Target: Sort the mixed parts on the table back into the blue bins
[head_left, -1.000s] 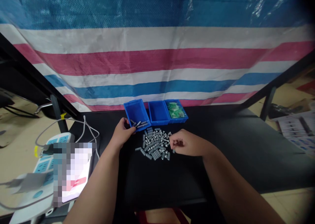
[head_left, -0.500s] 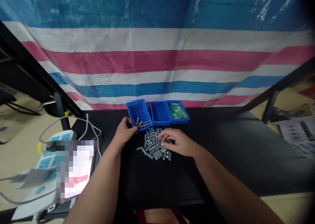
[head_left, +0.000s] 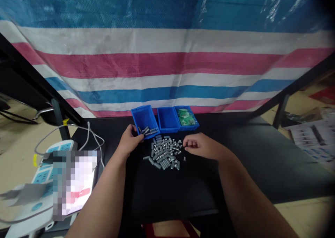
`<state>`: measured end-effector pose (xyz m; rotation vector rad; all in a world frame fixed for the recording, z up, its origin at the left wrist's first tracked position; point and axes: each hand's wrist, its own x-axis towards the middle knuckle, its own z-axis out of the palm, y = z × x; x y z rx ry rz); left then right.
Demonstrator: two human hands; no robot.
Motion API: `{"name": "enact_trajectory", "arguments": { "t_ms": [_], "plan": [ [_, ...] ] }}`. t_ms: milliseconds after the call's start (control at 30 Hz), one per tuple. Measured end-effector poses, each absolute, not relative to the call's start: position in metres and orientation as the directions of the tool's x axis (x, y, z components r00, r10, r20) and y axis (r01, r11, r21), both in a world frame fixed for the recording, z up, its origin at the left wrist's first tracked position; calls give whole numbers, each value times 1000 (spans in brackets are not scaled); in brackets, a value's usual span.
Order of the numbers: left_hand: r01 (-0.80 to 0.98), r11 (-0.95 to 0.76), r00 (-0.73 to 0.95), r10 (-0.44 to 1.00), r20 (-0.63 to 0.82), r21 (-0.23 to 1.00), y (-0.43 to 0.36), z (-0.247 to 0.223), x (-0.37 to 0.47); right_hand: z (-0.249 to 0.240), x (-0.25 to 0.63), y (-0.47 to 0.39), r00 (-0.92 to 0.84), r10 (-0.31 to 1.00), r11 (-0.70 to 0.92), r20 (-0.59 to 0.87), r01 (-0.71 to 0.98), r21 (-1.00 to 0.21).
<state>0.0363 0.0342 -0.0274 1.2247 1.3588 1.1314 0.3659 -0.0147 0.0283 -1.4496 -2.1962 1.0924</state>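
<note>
My left hand (head_left: 130, 140) grips the near left edge of a tilted blue plastic bin (head_left: 143, 116). Several short grey metal cylinders (head_left: 146, 130) lie gathered at that bin's near end. In front of the bins spreads a mixed pile of grey cylinders (head_left: 164, 163) and small silver screws (head_left: 170, 145). Just right of the pile, my right hand (head_left: 200, 145) hovers low with its fingers curled; whatever they may hold is hidden. A single screw (head_left: 184, 159) stands apart from the pile, below that hand.
An empty blue bin (head_left: 169, 119) and another with green bags (head_left: 186, 117) stand at the back of the black table (head_left: 251, 154). At left lie a power strip (head_left: 43, 177), cables and a lit device (head_left: 81, 182). A striped sheet (head_left: 167, 62) hangs behind.
My right hand has moved right, off the pile, with its fingers more curled; screws it covered now show. The left hand stays on the bin. The view has shifted slightly.
</note>
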Motion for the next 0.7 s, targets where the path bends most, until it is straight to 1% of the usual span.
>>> {"name": "enact_trajectory", "arguments": {
  "t_ms": [133, 200, 367, 533, 700],
  "plan": [
    [107, 72, -56, 996, -66, 992, 34, -28, 36, 26, 374, -15, -458, 834, 141, -308, 716, -684],
    [102, 82, -55, 996, -77, 991, 33, -26, 37, 27, 372, -17, -467, 818, 125, -336, 714, -688],
    [92, 82, -55, 996, -77, 992, 32, -23, 38, 32, 353, -23, -547, 792, 243, -272, 690, -682],
    [99, 86, -59, 995, -81, 991, 32, -23, 38, 26, 335, -26, -586, 776, 378, -234, 728, -572],
    [69, 97, -52, 994, -94, 993, 31, -20, 40, 20, 334, -26, -629, 756, 423, -183, 682, -597]
  ]
}}
